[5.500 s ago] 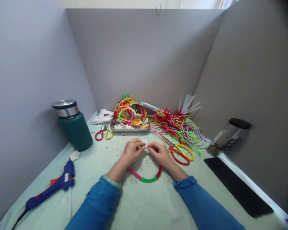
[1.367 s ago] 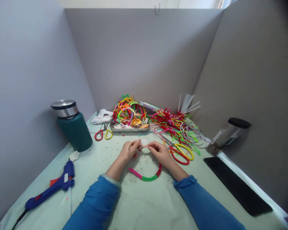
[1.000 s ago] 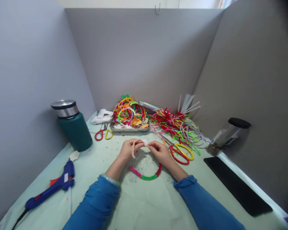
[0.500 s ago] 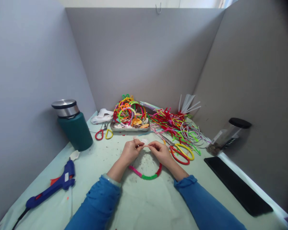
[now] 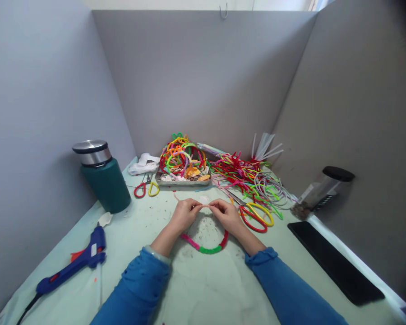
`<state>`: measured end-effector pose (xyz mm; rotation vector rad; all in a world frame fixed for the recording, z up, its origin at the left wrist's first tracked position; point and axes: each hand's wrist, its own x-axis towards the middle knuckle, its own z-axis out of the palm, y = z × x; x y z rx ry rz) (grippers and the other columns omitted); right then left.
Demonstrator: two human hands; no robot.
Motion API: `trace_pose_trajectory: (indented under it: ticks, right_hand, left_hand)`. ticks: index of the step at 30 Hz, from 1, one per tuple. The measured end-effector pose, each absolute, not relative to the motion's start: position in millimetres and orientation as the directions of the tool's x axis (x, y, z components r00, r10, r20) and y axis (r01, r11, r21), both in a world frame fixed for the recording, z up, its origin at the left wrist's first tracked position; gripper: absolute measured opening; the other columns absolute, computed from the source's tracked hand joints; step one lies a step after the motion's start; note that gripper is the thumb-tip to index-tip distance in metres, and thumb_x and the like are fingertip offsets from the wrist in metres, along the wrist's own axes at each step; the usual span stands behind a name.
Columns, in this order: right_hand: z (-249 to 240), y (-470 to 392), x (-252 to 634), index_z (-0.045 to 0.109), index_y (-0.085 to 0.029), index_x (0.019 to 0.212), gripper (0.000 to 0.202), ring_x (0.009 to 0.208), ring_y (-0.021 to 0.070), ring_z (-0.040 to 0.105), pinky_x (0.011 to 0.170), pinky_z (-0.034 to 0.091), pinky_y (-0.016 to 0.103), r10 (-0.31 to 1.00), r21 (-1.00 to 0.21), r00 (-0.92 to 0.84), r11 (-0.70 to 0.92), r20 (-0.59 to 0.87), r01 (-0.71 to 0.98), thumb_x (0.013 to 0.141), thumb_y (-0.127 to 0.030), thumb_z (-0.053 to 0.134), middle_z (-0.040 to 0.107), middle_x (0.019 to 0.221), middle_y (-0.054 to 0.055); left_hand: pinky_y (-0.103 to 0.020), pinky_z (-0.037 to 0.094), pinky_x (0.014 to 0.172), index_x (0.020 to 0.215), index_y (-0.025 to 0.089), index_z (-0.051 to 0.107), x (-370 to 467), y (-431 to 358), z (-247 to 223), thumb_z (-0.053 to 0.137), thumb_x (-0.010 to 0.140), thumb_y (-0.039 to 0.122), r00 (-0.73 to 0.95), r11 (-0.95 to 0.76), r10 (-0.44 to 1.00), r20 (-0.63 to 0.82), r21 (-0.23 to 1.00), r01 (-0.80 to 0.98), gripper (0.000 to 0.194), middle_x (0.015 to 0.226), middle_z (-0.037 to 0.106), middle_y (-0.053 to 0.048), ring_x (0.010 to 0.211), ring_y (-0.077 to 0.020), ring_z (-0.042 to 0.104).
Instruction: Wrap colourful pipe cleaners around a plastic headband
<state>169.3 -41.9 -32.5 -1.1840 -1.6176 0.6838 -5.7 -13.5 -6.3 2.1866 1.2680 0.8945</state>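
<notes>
As fingertips (image 5: 214,205) pinch, the strip (image 5: 205,206) (pink) lies between.

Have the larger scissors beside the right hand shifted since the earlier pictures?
No. Judged against the metal tray, the larger scissors lie in the same place, handles right of the right hand.

one head-worn camera, facing forward and down, tabletop (image 5: 206,289) near, back panel (image 5: 203,76) beyond

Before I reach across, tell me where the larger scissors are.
In the head view, the larger scissors lie right of centre on the table, just right of the right hand, with the pile of fuzzy stems beyond them.
</notes>
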Motion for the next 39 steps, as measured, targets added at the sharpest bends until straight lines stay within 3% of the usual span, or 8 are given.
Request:
trace_pose_trajectory:
  ticks: [13, 19, 24, 30, 35, 39]
  right_hand:
    - [-32.6, -41.9, 169.1, 0.065, -0.017, 0.083, 0.024, 0.057, 0.0119, 0.046, 0.051, 0.034, 0.022, 0.924, -0.852, -0.046, 0.369, 0.38, 0.372, 0.082, -0.038, 0.053, 0.058, 0.067, 0.001]
    - [-33.8, -41.3, 170.0, 0.065, -0.017, 0.084, 0.022, 0.057, 0.0117, 0.046, 0.051, 0.034, 0.022, 0.919, -0.842, -0.053, 0.38, 0.391, 0.382, 0.082, -0.036, 0.053, 0.058, 0.067, 0.001]
    - [-34.6, -40.7, 169.7, 0.065, -0.017, 0.083, 0.023, 0.058, 0.012, 0.048, 0.052, 0.036, 0.022, 0.918, -0.843, -0.062, 0.386, 0.393, 0.374, 0.082, -0.037, 0.053, 0.06, 0.069, 0.001]
    - [-35.3, -40.4, 168.9, 0.065, -0.017, 0.083, 0.024, 0.057, 0.0119, 0.048, 0.051, 0.035, 0.022, 0.918, -0.848, -0.049, 0.382, 0.393, 0.367, 0.081, -0.038, 0.054, 0.06, 0.069, 0.001]
    - [-35.7, -39.6, 169.0, 0.065, -0.018, 0.084, 0.024, 0.056, 0.0115, 0.046, 0.05, 0.034, 0.022, 0.918, -0.851, -0.049, 0.383, 0.393, 0.36, 0.081, -0.038, 0.054, 0.059, 0.067, 0.0]
    - [-34.0, -40.6, 168.4, 0.065, -0.018, 0.084, 0.023, 0.057, 0.0117, 0.048, 0.051, 0.035, 0.022, 0.916, -0.849, -0.053, 0.389, 0.398, 0.357, 0.081, -0.038, 0.054, 0.06, 0.069, 0.001]
  left_hand:
    - [-0.024, 0.039, 0.065, 0.077, 0.014, 0.071, -5.8, -12.8, -5.7, 0.053, 0.078, 0.026, 0.352, -0.449, 0.89, 0.291, 0.699, 0.557, 0.022, 0.076, 0.067, -0.006, 0.071, -0.0145, 0.058]
    - [-0.022, 0.031, 0.047, 0.07, 0.012, 0.067, -4.5, -14.2, -4.3, 0.052, 0.075, 0.033, 0.333, -0.241, 0.939, 0.088, 0.858, 0.453, 0.026, 0.053, 0.057, 0.0, 0.046, -0.0089, 0.044]
    - [-0.019, 0.024, 0.037, 0.078, 0.009, 0.062, -4.4, -14.8, -3.7, 0.058, 0.071, 0.038, 0.405, -0.017, 0.911, -0.075, 0.976, 0.219, 0.03, 0.055, 0.055, 0.001, 0.035, -0.0036, 0.033]
    - [-0.017, 0.023, 0.036, 0.105, 0.011, 0.051, -8.3, -16.6, -2.5, 0.064, 0.068, 0.035, 0.466, 0.044, 0.884, -0.039, 0.999, 0.0, 0.046, 0.068, 0.061, -0.001, 0.035, -0.0012, 0.033]
    - [-0.016, 0.022, 0.036, 0.104, 0.013, 0.051, -10.1, -15.7, -1.6, 0.062, 0.066, 0.023, 0.525, 0.069, 0.85, -0.039, 0.997, -0.037, 0.041, 0.069, 0.059, 0.001, 0.034, 0.0, 0.031]
    - [-0.017, 0.032, 0.041, 0.098, 0.013, 0.054, -7.0, -12.9, -6.0, 0.062, 0.061, 0.018, 0.47, 0.022, 0.882, -0.025, 1.0, 0.012, 0.038, 0.075, 0.06, -0.001, 0.044, -0.0041, 0.044]
